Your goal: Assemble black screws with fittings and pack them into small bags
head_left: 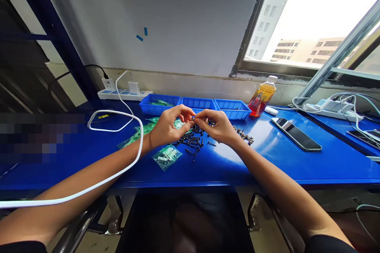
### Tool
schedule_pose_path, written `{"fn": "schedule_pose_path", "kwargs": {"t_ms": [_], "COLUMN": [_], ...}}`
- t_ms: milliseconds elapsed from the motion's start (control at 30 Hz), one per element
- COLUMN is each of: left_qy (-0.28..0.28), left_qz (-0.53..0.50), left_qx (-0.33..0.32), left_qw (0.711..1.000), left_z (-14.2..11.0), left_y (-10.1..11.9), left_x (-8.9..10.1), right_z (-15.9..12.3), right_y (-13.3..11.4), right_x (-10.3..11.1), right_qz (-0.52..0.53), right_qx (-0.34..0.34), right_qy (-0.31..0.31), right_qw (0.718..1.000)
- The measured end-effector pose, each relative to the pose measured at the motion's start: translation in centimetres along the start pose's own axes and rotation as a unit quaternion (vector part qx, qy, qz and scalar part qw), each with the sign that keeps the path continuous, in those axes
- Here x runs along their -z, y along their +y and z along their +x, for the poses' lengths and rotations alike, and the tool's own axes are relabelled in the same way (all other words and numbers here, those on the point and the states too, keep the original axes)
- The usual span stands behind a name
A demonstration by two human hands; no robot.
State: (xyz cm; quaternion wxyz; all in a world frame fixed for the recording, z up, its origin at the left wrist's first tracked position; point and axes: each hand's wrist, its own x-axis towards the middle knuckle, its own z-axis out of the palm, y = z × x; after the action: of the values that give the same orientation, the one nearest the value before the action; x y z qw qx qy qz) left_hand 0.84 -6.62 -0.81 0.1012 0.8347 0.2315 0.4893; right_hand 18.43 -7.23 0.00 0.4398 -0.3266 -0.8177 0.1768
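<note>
Lining the back of the blue table (237,174), three blue plastic bins (237,115) are standing side by side, presumably for easy reach. Left hand (170,125) and right hand (219,126) are meeting above loose dark screws (193,141), fingertips pinching narrowly on one small metallic part (192,119), probably steadying it for fine handling.

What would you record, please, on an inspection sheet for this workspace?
Surface: blue table, glossy, with bright glare.
Job's things: loose dark screws; small metal piece; clear bag of parts; three blue trays behind.
Clutter: bottle and phone towards the right.
Hands: left hand and right hand meet at the small metal piece, pinching it.
Cables: white cable crosses in front of the left forearm; others bunch around the right power strip.
Surroundings: grey wall ahead, window at right.
</note>
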Motion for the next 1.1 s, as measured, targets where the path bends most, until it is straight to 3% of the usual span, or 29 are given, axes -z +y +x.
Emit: {"fn": "schedule_pose_path", "kwargs": {"t_ms": [767, 1100], "left_qy": [0.013, 0.002], "left_qz": [0.032, -0.033], "left_qx": [0.005, 0.036], "left_qw": [0.999, 0.999], "left_z": [0.00, 0.06], "left_y": [0.04, -0.09], "left_x": [0.00, -0.10], "right_z": [-0.12, -0.13], "right_y": [0.35, 0.28], "right_x": [-0.38, -0.55], "right_qz": [-0.073, -0.073], "right_qx": [0.035, 0.091], "right_qy": [0.039, 0.080], "right_qw": [0.996, 0.990]}}
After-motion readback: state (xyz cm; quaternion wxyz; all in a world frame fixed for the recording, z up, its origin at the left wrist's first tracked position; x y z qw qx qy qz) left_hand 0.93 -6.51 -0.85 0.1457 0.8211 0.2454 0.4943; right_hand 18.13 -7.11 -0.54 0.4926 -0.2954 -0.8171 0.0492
